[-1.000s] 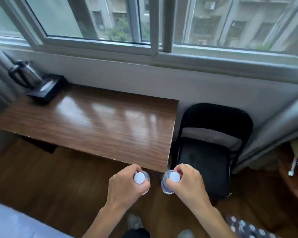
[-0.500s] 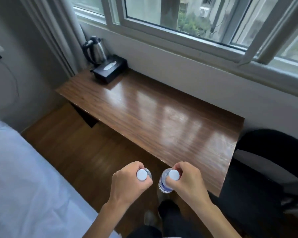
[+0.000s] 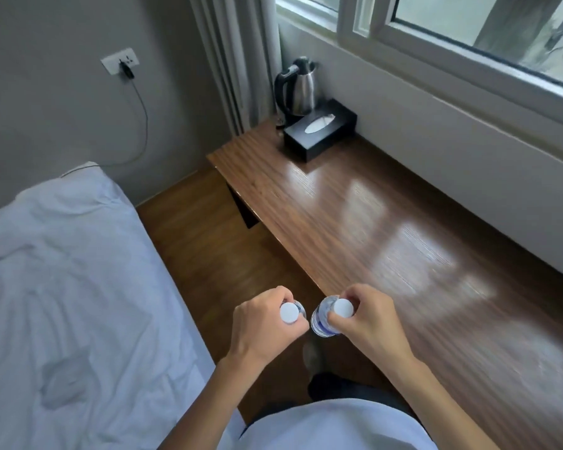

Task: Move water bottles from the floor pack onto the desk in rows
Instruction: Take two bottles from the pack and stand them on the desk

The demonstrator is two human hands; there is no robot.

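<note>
Now left hand (image 3: 262, 323) gripping upright bottle (image 3: 61, 312), right hand (image 3: 368, 318) gripping second bottle (image 3: 322, 318), caps up.

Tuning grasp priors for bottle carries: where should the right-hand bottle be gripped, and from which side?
At the neck just under the cap, from above. The right hand already holds the bottle that way: fingers curled round the neck, white cap showing on top, body hanging upright below. The narrow neck fits a curled grip, and likely lets it be set down base first on the desk.
</note>
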